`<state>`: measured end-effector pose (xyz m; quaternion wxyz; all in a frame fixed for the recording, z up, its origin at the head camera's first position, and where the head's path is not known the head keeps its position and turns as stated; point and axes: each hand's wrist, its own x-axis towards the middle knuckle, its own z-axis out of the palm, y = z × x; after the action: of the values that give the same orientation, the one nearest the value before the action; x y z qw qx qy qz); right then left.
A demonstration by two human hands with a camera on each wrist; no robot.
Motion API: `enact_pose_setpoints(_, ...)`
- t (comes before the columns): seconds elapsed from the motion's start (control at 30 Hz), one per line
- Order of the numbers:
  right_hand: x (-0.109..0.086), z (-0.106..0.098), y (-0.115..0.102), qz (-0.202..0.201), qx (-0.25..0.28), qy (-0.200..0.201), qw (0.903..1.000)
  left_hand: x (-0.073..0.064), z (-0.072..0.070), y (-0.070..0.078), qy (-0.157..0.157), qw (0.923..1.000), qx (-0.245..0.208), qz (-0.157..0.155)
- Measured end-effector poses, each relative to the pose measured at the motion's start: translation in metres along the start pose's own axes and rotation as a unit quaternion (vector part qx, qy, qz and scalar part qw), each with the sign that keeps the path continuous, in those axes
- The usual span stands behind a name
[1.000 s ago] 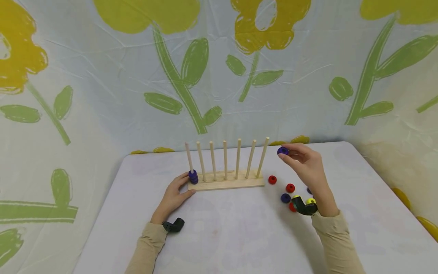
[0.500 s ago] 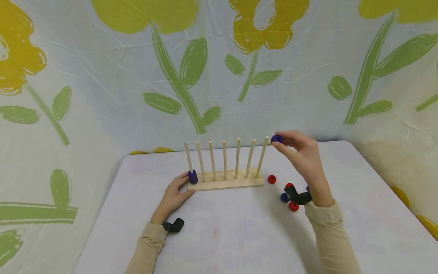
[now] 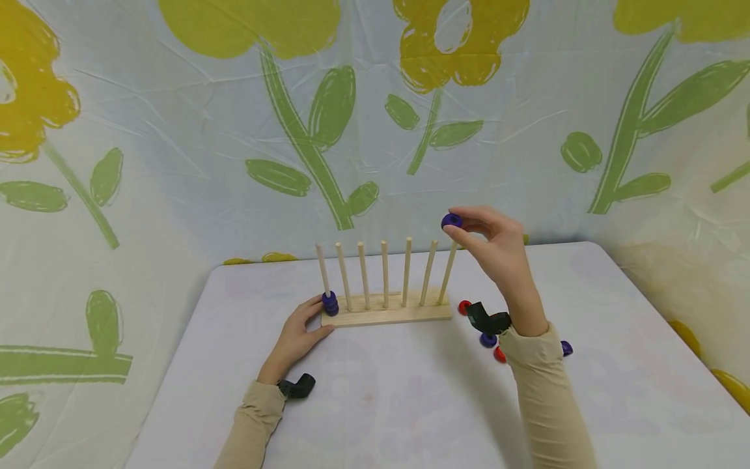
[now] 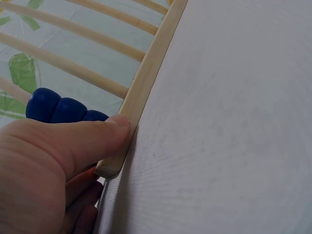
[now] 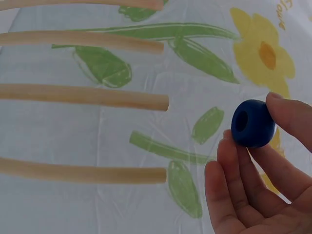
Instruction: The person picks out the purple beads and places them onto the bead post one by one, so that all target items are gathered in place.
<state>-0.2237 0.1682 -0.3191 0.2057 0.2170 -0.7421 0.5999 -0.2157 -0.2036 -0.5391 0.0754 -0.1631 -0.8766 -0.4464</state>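
A wooden rack (image 3: 387,317) with several upright pegs stands on the table. On its leftmost peg sits a stack of blue beads (image 3: 331,303), three of them showing in the left wrist view. My left hand (image 3: 300,335) grips the left end of the base, with the thumb (image 4: 105,139) along its front. Up by the top of the rightmost peg, my right hand (image 3: 495,244) pinches a blue bead (image 5: 253,124) between thumb and fingers. The bead's hole faces the peg ends in the right wrist view, and a gap separates them.
Loose beads lie right of the rack, partly hidden by my right arm: a red bead (image 3: 464,307), a blue bead (image 3: 488,340), another red bead (image 3: 500,354) and a blue bead (image 3: 566,348). A flower-printed cloth (image 3: 375,130) hangs behind the table.
My right hand has moved left and up with the blue bead, from right of the rack to above the rightmost peg. The left hand has stayed on the base.
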Motion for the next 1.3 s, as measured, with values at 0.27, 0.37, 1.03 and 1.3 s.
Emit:
enact_pose_setpoints(0.27, 0.016, 0.02, -0.007, -0.003, 0.007, -0.016, 0.9998, 0.0, 0.0, -0.001, 0.0, 1.0, 0.005, 0.003)
enact_pose_setpoints(0.37, 0.021, 0.028, -0.01, -0.008, 0.017, -0.021, 0.9996, 0.0, 0.0, -0.001, 0.0, 1.0, 0.003, 0.003)
enact_pose_setpoints(1.03, 0.046, 0.086, -0.024, -0.003, 0.075, -0.092, 0.9929, 0.0, -0.001, 0.003, -0.001, 0.9999, -0.01, -0.005)
enact_pose_setpoints(1.3, 0.057, 0.107, -0.016, -0.041, 0.106, -0.15, 0.9821, -0.001, -0.001, 0.003, -0.002, 1.0, -0.006, 0.0)
